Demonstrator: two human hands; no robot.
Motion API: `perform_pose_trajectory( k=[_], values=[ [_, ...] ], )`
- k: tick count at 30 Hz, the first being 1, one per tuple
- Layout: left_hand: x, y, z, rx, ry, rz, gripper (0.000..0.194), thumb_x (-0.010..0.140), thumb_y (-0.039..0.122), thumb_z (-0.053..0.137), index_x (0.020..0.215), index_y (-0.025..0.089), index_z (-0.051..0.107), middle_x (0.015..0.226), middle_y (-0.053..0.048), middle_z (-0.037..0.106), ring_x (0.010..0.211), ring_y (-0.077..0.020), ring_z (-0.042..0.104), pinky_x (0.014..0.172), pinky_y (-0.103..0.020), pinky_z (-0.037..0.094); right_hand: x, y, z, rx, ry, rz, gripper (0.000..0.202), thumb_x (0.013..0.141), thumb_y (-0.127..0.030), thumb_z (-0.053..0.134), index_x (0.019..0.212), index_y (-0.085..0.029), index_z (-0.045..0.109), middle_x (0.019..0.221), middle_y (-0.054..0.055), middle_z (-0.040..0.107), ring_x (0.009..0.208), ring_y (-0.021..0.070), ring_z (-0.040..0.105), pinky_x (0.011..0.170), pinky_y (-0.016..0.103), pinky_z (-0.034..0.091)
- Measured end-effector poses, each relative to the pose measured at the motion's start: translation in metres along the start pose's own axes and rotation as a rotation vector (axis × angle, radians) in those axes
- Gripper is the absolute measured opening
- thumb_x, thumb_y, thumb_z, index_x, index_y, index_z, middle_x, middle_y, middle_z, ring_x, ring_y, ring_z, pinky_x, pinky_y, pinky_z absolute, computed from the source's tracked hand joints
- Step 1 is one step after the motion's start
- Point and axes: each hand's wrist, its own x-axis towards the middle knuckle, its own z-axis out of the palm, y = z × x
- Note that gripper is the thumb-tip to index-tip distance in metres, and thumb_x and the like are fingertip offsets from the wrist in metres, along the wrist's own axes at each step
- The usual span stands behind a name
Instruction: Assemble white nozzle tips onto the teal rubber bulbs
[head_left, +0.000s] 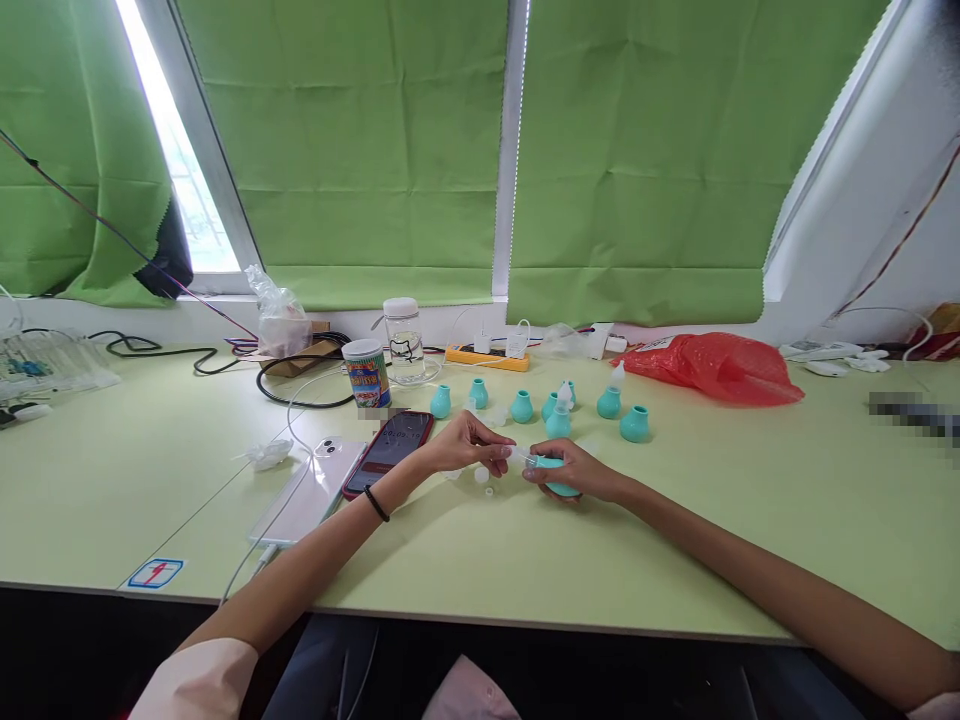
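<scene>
My right hand (581,470) is wrapped round a teal squeeze bulb (561,490), its neck pointing left. Between the fingertips of my left hand (466,445) is a translucent nozzle (517,454), pinched at the bulb's neck; whether it is seated there I cannot tell. Small translucent parts, among them a round cap (481,476) and a tiny ring (490,491), lie on the table just below my left hand. Behind my hands stand several more teal bulbs (635,424). A whitish tip (617,375) shows above one bulb (609,403) at the right.
To the left lie a dark-screened phone (391,448) and a pale phone (315,490) with a white cable. A printed can (367,375), a clear jar (405,345) and an orange power strip (487,358) stand farther back. At back right is a red plastic bag (712,370).
</scene>
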Motion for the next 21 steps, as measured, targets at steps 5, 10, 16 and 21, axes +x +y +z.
perform_pose_trajectory(
  k=[5, 10, 16, 21],
  values=[
    [0.003, -0.004, 0.007, -0.097, 0.099, 0.065, 0.035, 0.06, 0.031, 0.064, 0.083, 0.005, 0.063, 0.057, -0.006, 0.061, 0.049, -0.0114, 0.055, 0.053, -0.026, 0.048, -0.004, -0.008, 0.0, -0.026, 0.072, -0.03, 0.028, 0.066, -0.043, 0.054, 0.066, -0.016, 0.045, 0.045, -0.006, 0.045, 0.03, 0.0036, 0.034, 0.027, 0.015, 0.026],
    [0.006, 0.0, 0.014, -0.167, 0.22, 0.206, 0.034, 0.069, 0.037, 0.053, 0.08, 0.006, 0.062, 0.064, -0.007, 0.059, 0.055, -0.0107, 0.053, 0.055, -0.026, 0.046, -0.01, -0.028, -0.004, -0.015, 0.262, -0.217, 0.027, 0.065, -0.041, 0.056, 0.072, -0.016, 0.049, 0.052, -0.003, 0.048, 0.036, 0.0058, 0.039, 0.033, 0.019, 0.034],
    [0.007, 0.004, -0.004, 0.543, 0.516, 0.188, 0.032, 0.071, 0.035, 0.048, 0.086, 0.01, 0.062, 0.07, -0.007, 0.061, 0.059, -0.0122, 0.051, 0.057, -0.024, 0.042, -0.022, -0.035, -0.045, -0.158, 0.656, -0.41, 0.028, 0.064, -0.041, 0.057, 0.077, -0.017, 0.056, 0.071, 0.002, 0.056, 0.066, 0.0145, 0.053, 0.06, 0.026, 0.043],
    [0.009, -0.007, -0.01, 1.263, 0.402, 0.125, 0.025, 0.071, 0.024, 0.046, 0.086, 0.014, 0.063, 0.072, -0.008, 0.058, 0.074, -0.0192, 0.049, 0.066, -0.03, 0.039, -0.02, -0.004, -0.079, -0.493, 0.969, -0.315, 0.032, 0.063, -0.046, 0.055, 0.077, -0.017, 0.06, 0.076, 0.003, 0.052, 0.068, 0.0146, 0.049, 0.056, 0.025, 0.041]
  ],
)
